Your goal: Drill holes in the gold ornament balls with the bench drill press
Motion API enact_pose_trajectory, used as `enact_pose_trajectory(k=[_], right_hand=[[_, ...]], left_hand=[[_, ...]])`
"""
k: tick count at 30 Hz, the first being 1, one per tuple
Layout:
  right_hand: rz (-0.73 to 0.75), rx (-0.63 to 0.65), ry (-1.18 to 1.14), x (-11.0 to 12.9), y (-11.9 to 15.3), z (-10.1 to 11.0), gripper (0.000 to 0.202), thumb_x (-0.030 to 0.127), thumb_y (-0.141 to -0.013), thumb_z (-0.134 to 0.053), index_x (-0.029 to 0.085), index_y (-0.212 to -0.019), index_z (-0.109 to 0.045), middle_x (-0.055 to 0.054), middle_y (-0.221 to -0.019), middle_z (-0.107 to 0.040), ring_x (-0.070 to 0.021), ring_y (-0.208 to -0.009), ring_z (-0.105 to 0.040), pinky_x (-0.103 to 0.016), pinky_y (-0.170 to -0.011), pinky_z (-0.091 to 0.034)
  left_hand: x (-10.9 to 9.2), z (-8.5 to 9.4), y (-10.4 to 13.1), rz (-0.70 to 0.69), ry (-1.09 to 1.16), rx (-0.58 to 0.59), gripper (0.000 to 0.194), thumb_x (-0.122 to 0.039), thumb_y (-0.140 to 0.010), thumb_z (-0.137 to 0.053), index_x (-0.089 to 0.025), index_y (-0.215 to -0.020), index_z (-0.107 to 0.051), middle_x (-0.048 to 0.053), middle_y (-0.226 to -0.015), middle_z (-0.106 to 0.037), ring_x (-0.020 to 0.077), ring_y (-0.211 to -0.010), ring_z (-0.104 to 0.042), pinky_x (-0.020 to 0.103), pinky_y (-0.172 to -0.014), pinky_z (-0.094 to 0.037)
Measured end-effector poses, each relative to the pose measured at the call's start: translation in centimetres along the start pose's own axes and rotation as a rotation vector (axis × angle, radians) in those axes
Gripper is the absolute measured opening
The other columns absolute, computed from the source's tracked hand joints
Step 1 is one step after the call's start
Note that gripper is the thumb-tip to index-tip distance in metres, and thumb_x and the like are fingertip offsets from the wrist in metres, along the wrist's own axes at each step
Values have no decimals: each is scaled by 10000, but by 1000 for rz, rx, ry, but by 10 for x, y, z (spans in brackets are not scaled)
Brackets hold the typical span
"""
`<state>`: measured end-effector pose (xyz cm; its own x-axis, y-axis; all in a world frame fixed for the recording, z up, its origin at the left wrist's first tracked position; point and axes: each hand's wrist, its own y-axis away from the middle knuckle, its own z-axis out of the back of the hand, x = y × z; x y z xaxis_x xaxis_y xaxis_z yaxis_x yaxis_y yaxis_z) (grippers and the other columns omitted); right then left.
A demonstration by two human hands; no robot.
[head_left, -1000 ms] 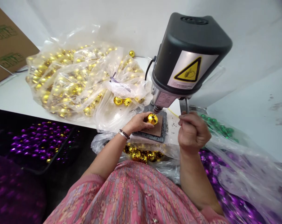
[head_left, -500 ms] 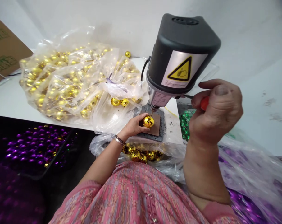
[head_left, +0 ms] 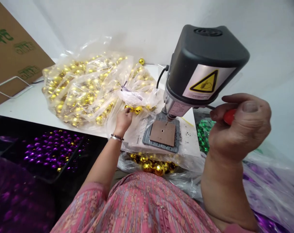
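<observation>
My right hand [head_left: 241, 126] is closed around the red knob [head_left: 229, 116] of the lever on a black drill press [head_left: 207, 61]. Below the drill's chuck, a brown square pad [head_left: 162, 133] with a small hole lies bare on the grey base plate [head_left: 147, 139]. My left hand [head_left: 124, 120] reaches to the gold balls [head_left: 137, 110] lying at the mouth of a clear plastic bag, left of the drill. Its fingers are bent at one of these balls; whether they grip it is hidden.
A large clear bag of gold balls [head_left: 76, 87] fills the white table's left side. More gold balls [head_left: 159, 169] lie in plastic at the front edge. Purple balls [head_left: 50, 150] are at lower left, green ones [head_left: 205, 132] right. A cardboard box [head_left: 18, 48] stands at far left.
My left hand has moved left from the drill to the loose gold balls. The gold ball it held on the pad is gone from there. The view has shifted, while my right hand stays on the knob.
</observation>
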<state>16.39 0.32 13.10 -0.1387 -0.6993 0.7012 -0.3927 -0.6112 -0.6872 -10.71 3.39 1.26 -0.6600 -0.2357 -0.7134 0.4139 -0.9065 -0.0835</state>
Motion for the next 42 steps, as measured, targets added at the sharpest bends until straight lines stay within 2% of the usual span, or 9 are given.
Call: enact_pose_trajectory(k=[2,5,11,16,19,22,28,33,42], right_hand=[[8,2,20,-1,1,1,329,447,-945,-543,189,-887,-739,49,-541,-536,-46,-489,-501,-211,-460,-305],[32,11,49,-2,2,2,325,437,-960,-527,198,-891,-736,53,-565,-544,-41,-500,-509,-221,-487,-343],[36,32,53,1,3,3,310,432,-966,-539,202,-895,-734,43,-585,-551,-44,-525,-525,-224,-496,-351],[88,26,39,-1,5,1,326,440,-980,-537,197,-902,-740,41,-592,-535,-35,-521,-502,-231,-504,-346],[114,-3,10,-2,2,-2,315,422,-984,-541,189,-879,-725,52,-593,-512,-20,-519,-494,-209,-504,-333],[100,3,-32,-2,-12,-7,279,364,-982,-551,173,-822,-677,62,-587,-507,-19,-501,-496,-196,-498,-345],[24,138,-153,-5,-60,-21,338,281,-954,-585,198,-654,-454,65,-534,-471,-39,-420,-415,-214,-428,-326],[-181,134,-215,-12,-79,-32,330,240,-972,-526,216,-668,-398,110,-485,-367,-37,-366,-377,-183,-350,-309],[-118,160,-187,-19,-79,-31,342,278,-1006,-428,214,-670,-412,89,-504,-392,-26,-416,-413,-169,-413,-361]], left_hand=[[4,-2,-23,71,-128,-47,384,-186,-907,-563,-152,-1261,-708,138,-1240,-752,282,-1181,-673,358,-1016,-513],[8,-10,-45,101,-243,20,407,-297,-885,-653,-137,-1258,-689,176,-1253,-739,327,-1188,-669,384,-993,-508],[12,-14,-38,57,-247,48,421,-302,-803,-718,-123,-1181,-678,184,-1102,-741,306,-1019,-680,368,-853,-508],[0,16,14,-143,205,171,548,-284,-736,-732,-181,-1263,-621,67,-1039,-690,206,-933,-626,311,-816,-501],[-10,24,49,-51,564,511,707,-355,-752,-755,-218,-1396,-498,30,-977,-675,157,-808,-609,283,-718,-493],[-17,13,70,76,847,734,747,-391,-744,-772,-268,-1394,-426,-1,-903,-659,127,-703,-581,262,-634,-459],[-20,-18,78,284,1185,727,616,-532,-708,-791,-266,-1204,-541,38,-1024,-671,97,-677,-538,219,-556,-384],[-18,-24,77,312,1119,704,691,-547,-697,-827,-258,-1265,-561,31,-985,-681,109,-696,-614,211,-560,-414],[-35,-35,68,81,536,622,730,-447,-786,-738,-168,-1436,-554,43,-978,-696,132,-719,-612,256,-639,-496]])
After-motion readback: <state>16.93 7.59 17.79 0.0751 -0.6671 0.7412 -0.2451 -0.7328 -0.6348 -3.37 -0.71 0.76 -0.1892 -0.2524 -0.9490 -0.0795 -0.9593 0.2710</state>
